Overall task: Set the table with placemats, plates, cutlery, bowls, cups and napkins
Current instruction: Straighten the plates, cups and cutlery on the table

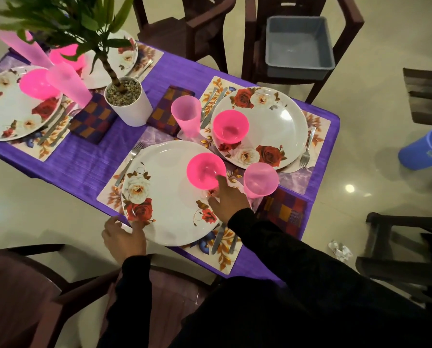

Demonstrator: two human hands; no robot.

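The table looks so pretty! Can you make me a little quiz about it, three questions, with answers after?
1. True or false: the right hand touches the pink bowl on the near plate.
2. What does the left hand hold? A) a fork B) the near plate's rim C) a napkin
3. Fill in: the plant stands in a ____ pot.

Key: 1 true. 2 B. 3 white.
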